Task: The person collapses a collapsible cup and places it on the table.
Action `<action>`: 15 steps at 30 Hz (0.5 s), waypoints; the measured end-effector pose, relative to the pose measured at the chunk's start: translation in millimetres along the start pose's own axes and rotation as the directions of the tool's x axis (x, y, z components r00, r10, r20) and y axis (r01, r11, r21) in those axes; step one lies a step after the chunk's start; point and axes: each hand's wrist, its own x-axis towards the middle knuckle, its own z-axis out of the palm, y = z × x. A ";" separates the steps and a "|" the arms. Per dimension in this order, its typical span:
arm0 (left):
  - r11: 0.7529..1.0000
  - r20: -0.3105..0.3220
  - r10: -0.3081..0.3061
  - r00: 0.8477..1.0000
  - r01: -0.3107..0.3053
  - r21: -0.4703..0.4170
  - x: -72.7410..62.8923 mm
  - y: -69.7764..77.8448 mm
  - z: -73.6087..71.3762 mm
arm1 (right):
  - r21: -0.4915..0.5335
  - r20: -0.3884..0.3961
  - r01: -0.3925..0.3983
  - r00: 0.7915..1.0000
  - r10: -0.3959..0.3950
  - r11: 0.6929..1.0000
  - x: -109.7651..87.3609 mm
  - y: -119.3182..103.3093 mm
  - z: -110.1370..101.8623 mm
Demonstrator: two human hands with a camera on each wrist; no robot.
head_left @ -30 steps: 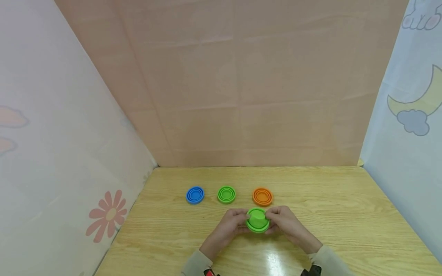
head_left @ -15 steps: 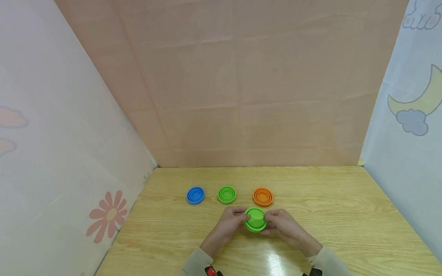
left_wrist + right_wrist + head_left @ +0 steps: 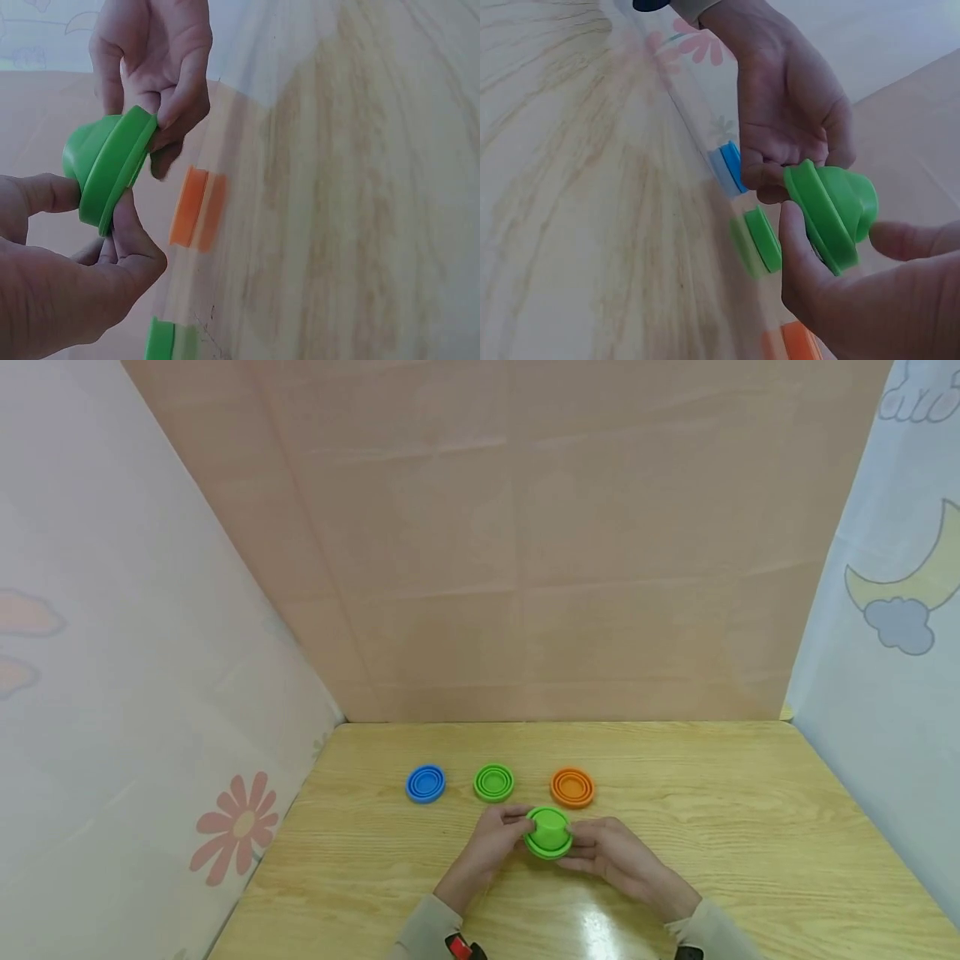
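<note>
A green collapsible cup (image 3: 549, 833) is held up above the table, its narrower base bulging out from the wide rim towards the head camera. My left hand (image 3: 486, 846) pinches its left side between thumb and fingers; in the left wrist view, the thumb presses the cup's (image 3: 105, 169) side wall and the fingertips lie at the rim. On the opposite side, my right hand (image 3: 621, 858) grips the cup. The right wrist view shows that hand's (image 3: 892, 300) fingers along the rim and its thumb against the bulging part (image 3: 851, 199).
Beyond the hands, a blue collapsed cup (image 3: 426, 784), a green one (image 3: 494, 783) and an orange one (image 3: 572, 788) lie in a row on the wooden table (image 3: 337, 860). A beige backdrop (image 3: 525, 568) closes off the far edge, with patterned panels at both sides.
Both hands have shifted the green cup slightly left and away from the body. The right fingers have moved from the cup's face towards its right side.
</note>
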 end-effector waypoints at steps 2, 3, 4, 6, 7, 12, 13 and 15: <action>1.000 -0.007 0.002 1.000 -0.002 0.005 0.3 -0.6 -1.3 | 0.020 0.023 0.006 1.000 -0.006 1.000 0.0 -0.4 -1.8; 1.000 -0.007 0.002 1.000 -0.002 0.002 0.8 -0.9 -1.6 | 0.022 0.037 0.011 0.999 -0.012 1.000 0.0 -0.7 -2.7; 1.000 -0.006 0.002 1.000 -0.002 -0.001 1.1 -0.6 -1.5 | 0.021 0.048 0.016 0.999 -0.017 1.000 0.1 -0.9 -3.4; 1.000 -0.006 0.009 1.000 -0.009 0.002 1.9 -0.3 -1.0 | 0.011 0.067 0.024 0.997 -0.025 1.000 0.9 -0.4 -5.0; 1.000 -0.007 0.014 1.000 -0.014 0.006 2.3 -0.2 -0.5 | 0.006 0.070 0.027 0.997 -0.027 1.000 1.4 0.4 -5.7; 0.999 -0.020 0.018 1.000 -0.018 0.040 2.8 0.1 2.7 | -0.007 0.037 0.013 0.999 -0.012 1.000 4.3 6.8 -5.4; 0.999 -0.023 0.016 1.000 -0.015 0.050 2.6 0.2 3.2 | -0.008 0.023 0.006 1.000 -0.006 1.000 4.9 8.1 -5.0; 0.998 -0.025 0.013 1.000 -0.012 0.064 2.1 0.2 4.2 | -0.015 -0.010 -0.003 1.000 0.002 1.000 5.9 9.6 -3.9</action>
